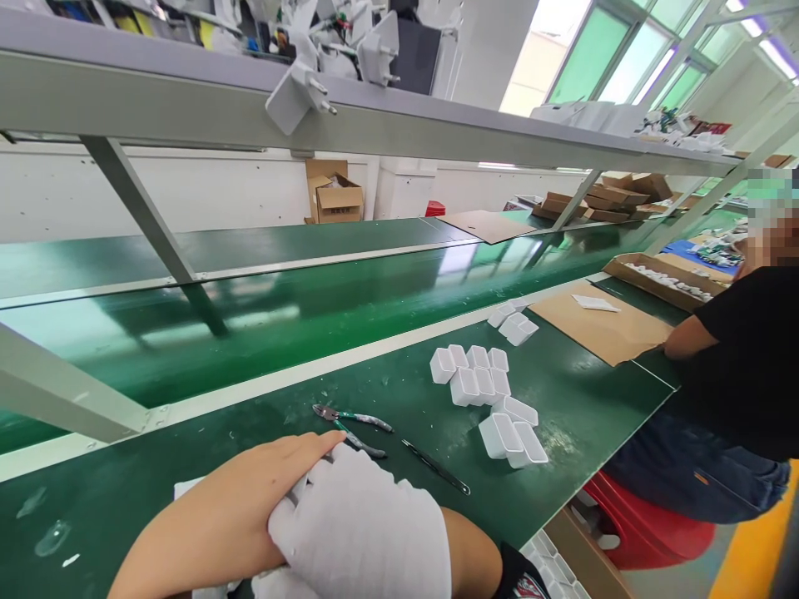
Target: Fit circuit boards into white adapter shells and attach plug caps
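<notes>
My left hand is bare and reaches in from the bottom left, its fingers together and curving down against my right hand. White cloth, like a loose glove, covers my right hand, which looks curled. The two hands touch, and whatever is between or under them is hidden. A bit of something white shows behind my left wrist. Just beyond the hands lie side cutters with green-and-black handles, jaws to the left. Black tweezers rest to their right. Farther right, several white plastic housings stand grouped on the green bench.
A person in a black top sits at the right beside a cardboard sheet and a box of white parts. Overhead runs a shelf with plug adapters hanging over its edge. Slanted posts support it. A green conveyor lies beyond.
</notes>
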Demonstrator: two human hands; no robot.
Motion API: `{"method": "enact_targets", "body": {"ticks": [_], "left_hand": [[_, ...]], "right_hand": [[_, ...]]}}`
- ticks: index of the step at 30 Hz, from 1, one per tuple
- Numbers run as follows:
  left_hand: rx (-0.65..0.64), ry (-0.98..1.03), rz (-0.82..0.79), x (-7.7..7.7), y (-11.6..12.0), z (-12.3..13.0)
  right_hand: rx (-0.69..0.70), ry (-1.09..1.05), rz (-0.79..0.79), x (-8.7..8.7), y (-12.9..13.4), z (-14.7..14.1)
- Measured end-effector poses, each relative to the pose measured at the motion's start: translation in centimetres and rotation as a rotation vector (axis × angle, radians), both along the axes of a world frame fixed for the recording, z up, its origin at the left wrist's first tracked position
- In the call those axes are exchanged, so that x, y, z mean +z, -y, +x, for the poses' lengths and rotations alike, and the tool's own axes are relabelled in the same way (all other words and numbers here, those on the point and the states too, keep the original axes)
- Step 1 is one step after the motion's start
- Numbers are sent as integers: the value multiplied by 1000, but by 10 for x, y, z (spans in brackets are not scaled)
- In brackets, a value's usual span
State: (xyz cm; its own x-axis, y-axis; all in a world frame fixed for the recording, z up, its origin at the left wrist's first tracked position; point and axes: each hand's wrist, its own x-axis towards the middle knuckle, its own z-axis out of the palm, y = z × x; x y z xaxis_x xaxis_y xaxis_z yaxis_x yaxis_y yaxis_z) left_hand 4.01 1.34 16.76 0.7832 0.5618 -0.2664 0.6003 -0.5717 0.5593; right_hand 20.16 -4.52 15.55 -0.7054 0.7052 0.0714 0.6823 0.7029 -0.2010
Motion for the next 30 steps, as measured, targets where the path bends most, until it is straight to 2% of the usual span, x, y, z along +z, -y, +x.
{"method": "enact_targets", "body": {"ticks": [14,24,30], "left_hand": [[16,26,21,-1,0,1],[17,24,19,-6,0,-3],[12,28,21,-5,1,-2]], "right_hand": [[48,-43,-14,-15,-7,-16],[-50,-25,16,-8,-4,-7],[28,-69,47,-9,-4,-14]]}}
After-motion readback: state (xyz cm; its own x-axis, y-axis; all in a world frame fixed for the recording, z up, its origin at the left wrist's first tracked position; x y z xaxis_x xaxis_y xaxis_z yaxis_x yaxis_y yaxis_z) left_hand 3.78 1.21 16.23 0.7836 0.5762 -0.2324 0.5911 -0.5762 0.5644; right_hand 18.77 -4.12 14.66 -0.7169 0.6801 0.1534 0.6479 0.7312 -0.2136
